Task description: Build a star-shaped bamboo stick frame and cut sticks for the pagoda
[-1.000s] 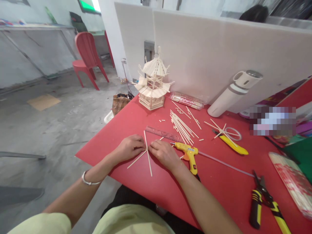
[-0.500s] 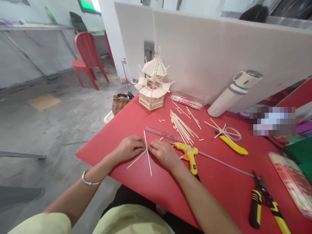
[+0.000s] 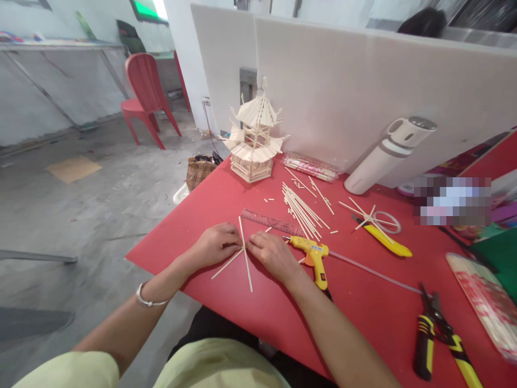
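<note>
Between my hands, thin wooden sticks (image 3: 247,269) lie crossed on the red tabletop (image 3: 181,215). My left hand (image 3: 220,242) comes from the left, its fingers bent and closed at the crossing. On the other side, my right hand (image 3: 270,254) has its fingers curled down onto the sticks, hiding part of the one that runs beneath it. The exact grip of the fingertips is hidden. Just right of my right hand lies a yellow glue gun (image 3: 313,253) with a long glue stick in its back. A clear ruler (image 3: 270,221) rests behind my hands.
A stick-built pagoda model (image 3: 254,140) stands at the back. Loose sticks (image 3: 302,210), a yellow utility knife (image 3: 385,240) beside a joined stick star (image 3: 367,217), and cutters (image 3: 438,323) lie rightward. A white bottle (image 3: 383,156) leans near the partition (image 3: 343,97).
</note>
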Action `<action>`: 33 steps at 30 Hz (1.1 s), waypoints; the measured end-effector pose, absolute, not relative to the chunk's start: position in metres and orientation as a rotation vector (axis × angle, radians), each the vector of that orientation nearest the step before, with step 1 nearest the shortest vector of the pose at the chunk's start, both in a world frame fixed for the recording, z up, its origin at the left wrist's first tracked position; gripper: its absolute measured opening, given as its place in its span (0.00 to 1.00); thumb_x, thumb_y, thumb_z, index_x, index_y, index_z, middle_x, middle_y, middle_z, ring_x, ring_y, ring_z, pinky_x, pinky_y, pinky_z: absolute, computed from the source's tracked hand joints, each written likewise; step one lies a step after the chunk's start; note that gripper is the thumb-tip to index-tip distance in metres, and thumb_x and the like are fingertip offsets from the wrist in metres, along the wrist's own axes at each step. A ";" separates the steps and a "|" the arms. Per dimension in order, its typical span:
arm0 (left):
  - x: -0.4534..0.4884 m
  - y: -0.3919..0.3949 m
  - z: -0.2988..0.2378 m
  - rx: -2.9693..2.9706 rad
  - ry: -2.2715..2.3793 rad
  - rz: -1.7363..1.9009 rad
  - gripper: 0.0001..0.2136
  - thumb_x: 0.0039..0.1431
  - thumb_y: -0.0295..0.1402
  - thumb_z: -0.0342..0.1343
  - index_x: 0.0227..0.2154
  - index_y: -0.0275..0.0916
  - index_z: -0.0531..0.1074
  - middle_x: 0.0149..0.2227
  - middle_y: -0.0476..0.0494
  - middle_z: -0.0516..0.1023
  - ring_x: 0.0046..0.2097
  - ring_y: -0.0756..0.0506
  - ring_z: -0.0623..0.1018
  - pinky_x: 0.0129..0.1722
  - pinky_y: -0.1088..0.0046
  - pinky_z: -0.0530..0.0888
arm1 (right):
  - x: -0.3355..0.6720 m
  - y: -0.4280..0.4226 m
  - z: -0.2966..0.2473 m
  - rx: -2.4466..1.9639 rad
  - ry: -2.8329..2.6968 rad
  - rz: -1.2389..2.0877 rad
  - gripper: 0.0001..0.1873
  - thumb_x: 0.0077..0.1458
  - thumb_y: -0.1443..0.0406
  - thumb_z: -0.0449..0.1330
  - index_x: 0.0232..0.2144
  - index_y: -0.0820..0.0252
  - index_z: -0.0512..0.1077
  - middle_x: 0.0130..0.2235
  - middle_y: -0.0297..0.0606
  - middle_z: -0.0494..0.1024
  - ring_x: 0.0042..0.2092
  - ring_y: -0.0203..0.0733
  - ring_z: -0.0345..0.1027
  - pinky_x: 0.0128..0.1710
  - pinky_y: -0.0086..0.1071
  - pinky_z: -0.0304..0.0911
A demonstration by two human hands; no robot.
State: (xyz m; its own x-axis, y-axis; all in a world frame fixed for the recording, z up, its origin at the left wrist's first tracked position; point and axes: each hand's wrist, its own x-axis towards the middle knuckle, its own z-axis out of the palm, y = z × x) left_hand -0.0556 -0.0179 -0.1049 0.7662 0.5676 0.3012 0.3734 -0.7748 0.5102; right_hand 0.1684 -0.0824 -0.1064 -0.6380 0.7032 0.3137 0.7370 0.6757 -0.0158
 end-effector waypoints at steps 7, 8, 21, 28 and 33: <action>-0.056 -0.018 -0.103 2.520 0.725 0.604 0.08 0.66 0.31 0.55 0.34 0.41 0.80 0.37 0.44 0.79 0.39 0.47 0.78 0.40 0.73 0.73 | 0.171 -0.084 -0.106 -1.148 -2.535 -0.146 0.07 0.66 0.73 0.57 0.41 0.62 0.75 0.40 0.41 0.77 0.41 0.41 0.67 0.40 0.34 0.62; -0.056 -0.018 -0.102 2.518 0.727 0.601 0.09 0.66 0.31 0.55 0.34 0.41 0.80 0.37 0.44 0.79 0.39 0.47 0.78 0.40 0.73 0.73 | 0.172 -0.085 -0.107 -1.146 -2.511 -0.157 0.08 0.66 0.73 0.56 0.42 0.62 0.75 0.42 0.42 0.78 0.41 0.41 0.68 0.40 0.34 0.62; -0.057 -0.023 -0.093 2.458 0.714 0.579 0.08 0.63 0.28 0.55 0.35 0.40 0.80 0.40 0.43 0.78 0.40 0.47 0.78 0.42 0.73 0.74 | 0.189 -0.103 -0.077 -1.331 -2.180 -0.064 0.10 0.69 0.67 0.54 0.41 0.59 0.76 0.38 0.40 0.80 0.41 0.41 0.73 0.43 0.33 0.65; -0.062 -0.021 -0.095 2.499 0.706 0.600 0.10 0.64 0.28 0.53 0.37 0.40 0.81 0.41 0.42 0.79 0.42 0.46 0.78 0.41 0.72 0.74 | 0.218 -0.150 -0.068 -1.556 -1.953 -0.133 0.12 0.69 0.67 0.53 0.45 0.57 0.77 0.42 0.40 0.82 0.43 0.40 0.76 0.44 0.32 0.67; -0.062 -0.018 -0.096 2.551 0.697 0.642 0.11 0.65 0.30 0.52 0.34 0.41 0.81 0.39 0.43 0.79 0.41 0.47 0.78 0.40 0.74 0.73 | 0.243 -0.185 -0.056 -1.865 -1.819 -0.094 0.14 0.70 0.59 0.52 0.43 0.55 0.77 0.42 0.39 0.82 0.41 0.41 0.77 0.40 0.32 0.67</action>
State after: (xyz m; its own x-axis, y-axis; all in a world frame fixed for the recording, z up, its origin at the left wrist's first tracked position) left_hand -0.0623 -0.0181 -0.0959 0.7682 0.5554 0.3184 0.3629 -0.7875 0.4980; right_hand 0.2433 -0.1849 -0.0556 0.0920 0.9105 0.4032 0.9470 0.0451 -0.3179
